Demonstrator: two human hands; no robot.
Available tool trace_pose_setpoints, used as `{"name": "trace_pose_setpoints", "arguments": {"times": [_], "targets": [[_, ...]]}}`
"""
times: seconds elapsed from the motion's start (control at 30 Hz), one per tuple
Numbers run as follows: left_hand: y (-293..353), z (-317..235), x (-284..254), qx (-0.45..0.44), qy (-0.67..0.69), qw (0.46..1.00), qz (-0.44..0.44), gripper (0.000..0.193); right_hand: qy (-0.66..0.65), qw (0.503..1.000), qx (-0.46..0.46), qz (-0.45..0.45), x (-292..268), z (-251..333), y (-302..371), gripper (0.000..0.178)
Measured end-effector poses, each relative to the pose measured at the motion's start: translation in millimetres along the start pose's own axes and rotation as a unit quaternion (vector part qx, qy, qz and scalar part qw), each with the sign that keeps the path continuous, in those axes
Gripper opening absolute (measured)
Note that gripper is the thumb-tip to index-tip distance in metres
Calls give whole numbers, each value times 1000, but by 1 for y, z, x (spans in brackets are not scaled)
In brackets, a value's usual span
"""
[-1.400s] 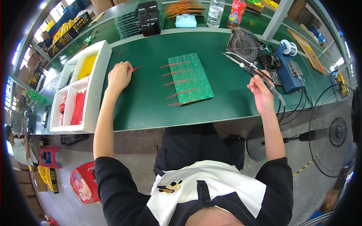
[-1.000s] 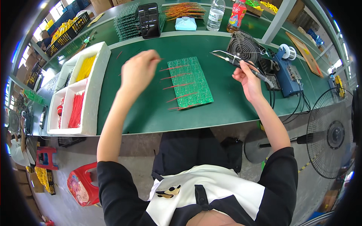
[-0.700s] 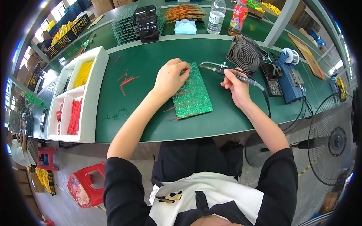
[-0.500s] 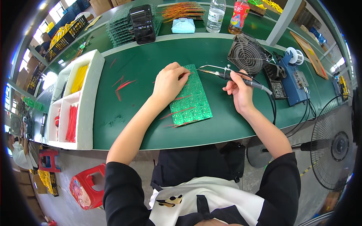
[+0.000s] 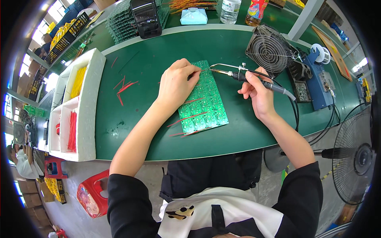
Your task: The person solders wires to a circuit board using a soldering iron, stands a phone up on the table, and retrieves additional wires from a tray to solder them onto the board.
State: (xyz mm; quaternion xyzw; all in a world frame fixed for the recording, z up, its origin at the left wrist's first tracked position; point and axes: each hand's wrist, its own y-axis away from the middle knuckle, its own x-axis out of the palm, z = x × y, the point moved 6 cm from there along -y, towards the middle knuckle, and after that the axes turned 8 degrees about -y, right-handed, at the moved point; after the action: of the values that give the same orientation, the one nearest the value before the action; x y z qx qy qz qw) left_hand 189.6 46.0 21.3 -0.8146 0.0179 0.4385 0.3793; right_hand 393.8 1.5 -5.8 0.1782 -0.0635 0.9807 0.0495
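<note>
A green printed circuit board panel [image 5: 202, 104] lies on the bench in front of me, with several thin red wires [image 5: 193, 119] across its lower and left parts. Over its upper left edge is my left hand [image 5: 179, 81], thumb and forefinger pinched on what looks like a thin red wire; the fingers hide most of it. My right hand [image 5: 258, 89] grips a soldering iron [image 5: 256, 82] like a pen. A bent metal guide tube runs above its barrel, and the tip reaches the board's upper part, close to my left fingertips. Whether the tip touches is too small to tell.
Loose red wires [image 5: 125, 89] lie left of the board. A white foam tray [image 5: 89, 107] holds yellow and red wires. To the right stand a black fan [image 5: 268, 49] and a blue solder station [image 5: 317, 83]. Stacked boards [image 5: 119, 25], a phone [image 5: 146, 19] and bottles [image 5: 230, 11] stand behind.
My right hand has brought the soldering iron's tip to the board's upper part, near my left fingertips. The left hand keeps its pinch. The whole view has shifted slightly.
</note>
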Motion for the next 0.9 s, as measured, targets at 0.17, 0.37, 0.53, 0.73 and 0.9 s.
{"name": "trace_pose_setpoints", "arguments": {"times": [0.17, 0.37, 0.53, 0.73, 0.9], "targets": [[1, -1, -1, 6, -2, 1000, -4, 9, -12, 1000, -17, 7, 1, 0, 0, 19], [2, 1, 1, -8, 5, 1000, 1, 7, -5, 1000, -14, 13, 2, 0, 0, 20], [1, 0, 0, 3, -7, 1000, -6, 8, -1, 1000, -14, 15, 3, 0, 0, 19], [2, 0, 0, 0, -4, 1000, -8, 8, 3, 1000, -11, 18, 2, -1, 0, 19], [1, 0, -1, -1, -11, 1000, -4, 8, 6, 1000, -13, 16, 4, -1, 0, 19]]}}
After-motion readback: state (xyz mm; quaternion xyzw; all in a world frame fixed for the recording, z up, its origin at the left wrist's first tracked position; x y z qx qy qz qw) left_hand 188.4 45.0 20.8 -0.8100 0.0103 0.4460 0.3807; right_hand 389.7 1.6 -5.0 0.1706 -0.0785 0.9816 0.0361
